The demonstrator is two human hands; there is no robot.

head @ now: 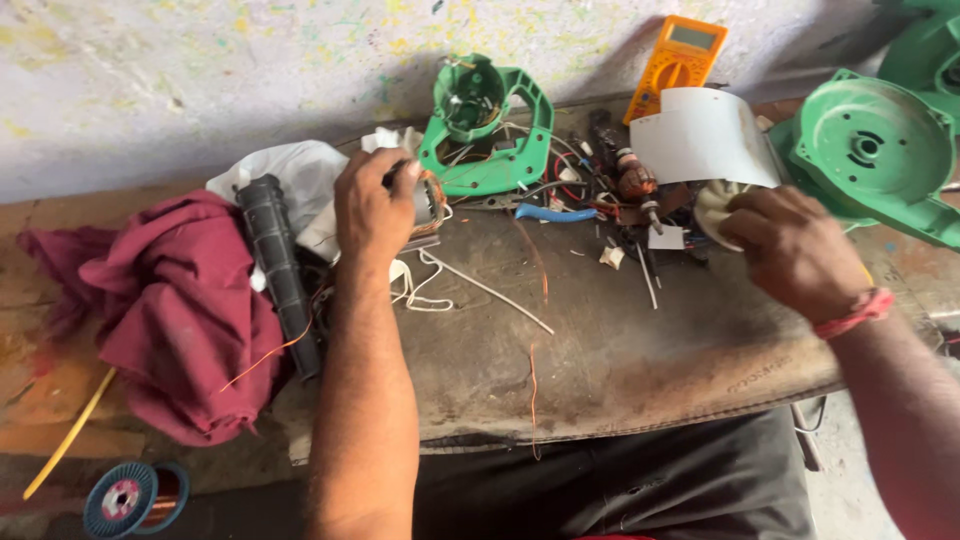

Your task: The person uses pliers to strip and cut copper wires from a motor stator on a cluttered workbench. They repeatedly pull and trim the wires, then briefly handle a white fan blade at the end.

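I see the left hand [372, 208] closed around a motor stator [428, 198]; the right hand [790, 250] pinches a white fan wheel [712, 205] beside curled white sheet [703, 135].

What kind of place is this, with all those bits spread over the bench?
Most likely a small repair workshop for electric tools. An orange meter leans on the paint-flecked wall, green tool casings lie open, and blue-handled pliers sit among loose wires. The left hand grips a motor part.
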